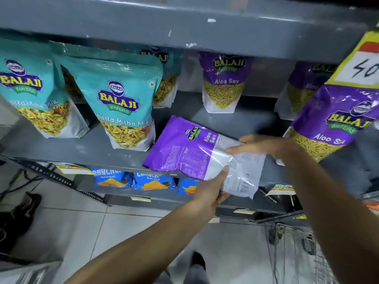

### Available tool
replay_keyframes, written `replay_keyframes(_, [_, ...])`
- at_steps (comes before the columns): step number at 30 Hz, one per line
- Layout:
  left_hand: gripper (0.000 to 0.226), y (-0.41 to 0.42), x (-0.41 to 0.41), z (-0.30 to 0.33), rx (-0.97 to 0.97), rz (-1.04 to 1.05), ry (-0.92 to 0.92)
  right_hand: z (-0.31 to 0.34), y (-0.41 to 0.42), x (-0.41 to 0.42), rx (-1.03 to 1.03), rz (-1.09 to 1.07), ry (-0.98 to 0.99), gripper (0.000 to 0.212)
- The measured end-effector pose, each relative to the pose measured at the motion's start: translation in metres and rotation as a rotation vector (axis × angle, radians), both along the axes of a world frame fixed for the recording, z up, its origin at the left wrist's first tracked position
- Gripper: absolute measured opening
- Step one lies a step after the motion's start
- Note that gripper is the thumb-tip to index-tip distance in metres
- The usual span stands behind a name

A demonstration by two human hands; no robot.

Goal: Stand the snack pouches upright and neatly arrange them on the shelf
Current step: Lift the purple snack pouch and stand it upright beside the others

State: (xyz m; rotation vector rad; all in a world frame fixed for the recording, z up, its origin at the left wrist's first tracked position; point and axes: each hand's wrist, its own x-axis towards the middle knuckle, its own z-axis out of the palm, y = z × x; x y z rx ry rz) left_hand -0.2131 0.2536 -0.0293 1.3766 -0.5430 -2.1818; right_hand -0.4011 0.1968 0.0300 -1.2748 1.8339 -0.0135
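A purple Aloo Sev pouch (184,148) lies flat, back side up, at the front edge of the grey shelf (92,148). My left hand (211,191) grips its white bottom end from below. My right hand (264,145) holds the same end from above. Teal Khatta Mitha Mix pouches (121,99) stand upright on the left, one more (26,85) beside it. Purple Aloo Sev pouches stand at the back (225,80) and at the right front (336,121).
The grey shelf board above (184,23) hangs low over the pouches. A yellow price tag (363,62) sticks out at the right. Blue snack packs (135,179) fill the shelf below. A wire trolley (297,242) stands on the tiled floor at the lower right.
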Motion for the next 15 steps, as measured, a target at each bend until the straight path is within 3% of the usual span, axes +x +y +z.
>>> replay_keyframes(3, [0.027, 0.009, 0.003, -0.001, -0.138, -0.105, -0.069, -0.011, 0.042, -0.012, -0.179, -0.12, -0.079, 0.086])
replay_keyframes(7, [0.025, -0.004, 0.017, 0.004, -0.498, -0.261, -0.272, -0.026, 0.082, -0.011, -0.402, -0.312, -0.273, 0.09])
replay_keyframes(12, [0.044, -0.064, 0.034, 0.027, -0.844, -0.361, -0.466, -0.022, 0.062, 0.008, -0.638, -0.381, -0.441, 0.048])
replay_keyframes(15, [0.051, -0.101, 0.039, 0.03, -0.98, -0.343, -0.501, -0.026, 0.035, 0.018, -0.72, -0.451, -0.481, 0.043])
